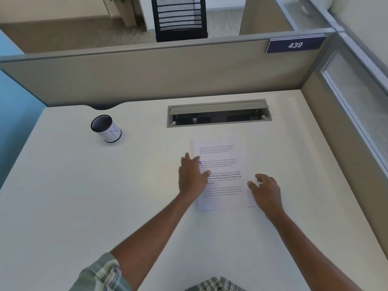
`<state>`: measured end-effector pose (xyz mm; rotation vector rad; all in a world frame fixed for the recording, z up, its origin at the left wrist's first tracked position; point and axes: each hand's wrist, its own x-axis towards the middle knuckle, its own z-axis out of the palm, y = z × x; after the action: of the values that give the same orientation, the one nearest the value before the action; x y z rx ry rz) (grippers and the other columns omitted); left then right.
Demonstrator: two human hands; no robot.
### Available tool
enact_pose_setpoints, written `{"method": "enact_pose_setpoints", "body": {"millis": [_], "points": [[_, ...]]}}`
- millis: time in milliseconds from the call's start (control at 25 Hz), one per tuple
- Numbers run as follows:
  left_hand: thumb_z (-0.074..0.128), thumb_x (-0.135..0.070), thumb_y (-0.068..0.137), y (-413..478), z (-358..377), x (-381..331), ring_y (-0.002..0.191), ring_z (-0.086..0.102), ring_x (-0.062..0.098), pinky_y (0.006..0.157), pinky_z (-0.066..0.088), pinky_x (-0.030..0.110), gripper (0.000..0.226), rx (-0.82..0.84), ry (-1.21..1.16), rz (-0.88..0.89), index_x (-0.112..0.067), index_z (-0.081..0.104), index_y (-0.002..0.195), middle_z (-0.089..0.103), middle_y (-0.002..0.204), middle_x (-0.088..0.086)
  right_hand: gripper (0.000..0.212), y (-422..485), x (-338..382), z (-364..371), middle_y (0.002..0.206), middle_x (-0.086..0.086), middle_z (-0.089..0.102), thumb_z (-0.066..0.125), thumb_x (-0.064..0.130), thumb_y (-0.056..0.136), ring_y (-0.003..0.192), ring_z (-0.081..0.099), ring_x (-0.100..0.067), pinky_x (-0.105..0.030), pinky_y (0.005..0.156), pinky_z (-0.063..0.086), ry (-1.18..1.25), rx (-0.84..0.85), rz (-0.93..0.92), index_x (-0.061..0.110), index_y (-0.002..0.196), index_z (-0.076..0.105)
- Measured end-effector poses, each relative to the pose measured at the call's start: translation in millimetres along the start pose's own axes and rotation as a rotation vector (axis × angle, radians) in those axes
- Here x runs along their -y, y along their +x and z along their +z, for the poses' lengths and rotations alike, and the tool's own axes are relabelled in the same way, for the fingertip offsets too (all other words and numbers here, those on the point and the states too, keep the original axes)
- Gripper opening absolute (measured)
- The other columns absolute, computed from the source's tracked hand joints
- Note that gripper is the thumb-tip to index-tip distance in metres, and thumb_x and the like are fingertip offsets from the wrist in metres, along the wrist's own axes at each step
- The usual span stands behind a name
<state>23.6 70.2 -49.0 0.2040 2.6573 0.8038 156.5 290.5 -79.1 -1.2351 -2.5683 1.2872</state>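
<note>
A white sheet of paper (225, 164) with several printed paragraphs lies flat on the white desk (84, 196), right of the middle. My left hand (192, 175) lies flat across the sheet's left edge with straight fingers. A small blue thing (199, 162), perhaps a pen tip, peeks out under its fingertips; the rest is hidden. My right hand (265, 189) sits at the sheet's right edge, fingers loosely curled, holding nothing.
A black mesh pen cup (106, 128) with a white label stands at the back left. An open cable tray (219, 114) is sunk into the desk behind the sheet. Beige partition walls (157, 74) close the back and right sides; a "439" sign (295, 45) hangs on the back one.
</note>
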Motion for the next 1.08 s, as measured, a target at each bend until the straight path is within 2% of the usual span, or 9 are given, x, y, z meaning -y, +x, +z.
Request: {"method": "enact_pose_setpoints", "body": {"millis": [160, 280, 560, 880, 1080], "points": [[0.068, -0.03, 0.105, -42.2, 34.5, -12.1, 0.163, 0.035, 0.022, 0.122, 0.043, 0.04, 0.05, 0.068, 0.04, 0.228, -0.022, 0.059, 0.153, 0.035, 0.177, 0.002, 0.046, -11.4, -6.5, 1.1, 0.14, -0.015, 0.066, 0.075, 0.025, 0.098, 0.125, 0.065, -0.03, -0.037, 0.103, 0.046, -0.001, 0.001, 0.021, 0.007, 0.14, 0.068], [0.066, -0.029, 0.105, -60.0, 49.9, -10.5, 0.152, 0.047, 0.023, 0.117, 0.046, 0.041, 0.046, 0.113, 0.122, 0.278, -0.022, 0.061, 0.15, 0.049, 0.164, -0.001, 0.045, -17.5, -10.0, 1.7, 0.14, -0.016, 0.066, 0.076, 0.024, 0.098, 0.126, 0.065, -0.031, -0.036, 0.105, 0.046, -0.006, -0.008, 0.023, 0.006, 0.139, 0.068], [0.062, -0.026, 0.106, -67.5, 59.2, 5.7, 0.147, 0.049, 0.022, 0.111, 0.053, 0.042, 0.044, 0.202, 0.138, 0.227, -0.021, 0.059, 0.149, 0.057, 0.154, -0.002, 0.045, -24.5, -10.6, 4.5, 0.142, -0.015, 0.061, 0.075, 0.023, 0.099, 0.127, 0.064, -0.029, -0.034, 0.104, 0.045, 0.03, 0.014, 0.036, 0.007, 0.139, 0.066], [0.061, -0.016, 0.104, -64.9, 58.8, 16.2, 0.142, 0.053, 0.023, 0.106, 0.054, 0.041, 0.039, 0.2, 0.187, 0.29, -0.015, 0.063, 0.143, 0.063, 0.147, 0.001, 0.05, -23.3, -2.7, 12.0, 0.148, -0.013, 0.057, 0.073, 0.027, 0.099, 0.13, 0.062, -0.029, -0.042, 0.113, 0.049, 0.056, 0.013, 0.062, 0.01, 0.145, 0.062], [0.059, -0.008, 0.101, -66.7, 59.6, 21.4, 0.14, 0.053, 0.023, 0.101, 0.056, 0.041, 0.039, 0.205, 0.192, 0.322, -0.013, 0.064, 0.139, 0.062, 0.144, 0.001, 0.051, -23.3, -1.6, 15.8, 0.141, -0.014, 0.059, 0.073, 0.027, 0.098, 0.115, 0.059, -0.024, -0.033, 0.1, 0.044, 0.049, 0.018, 0.06, 0.01, 0.144, 0.061]]}}
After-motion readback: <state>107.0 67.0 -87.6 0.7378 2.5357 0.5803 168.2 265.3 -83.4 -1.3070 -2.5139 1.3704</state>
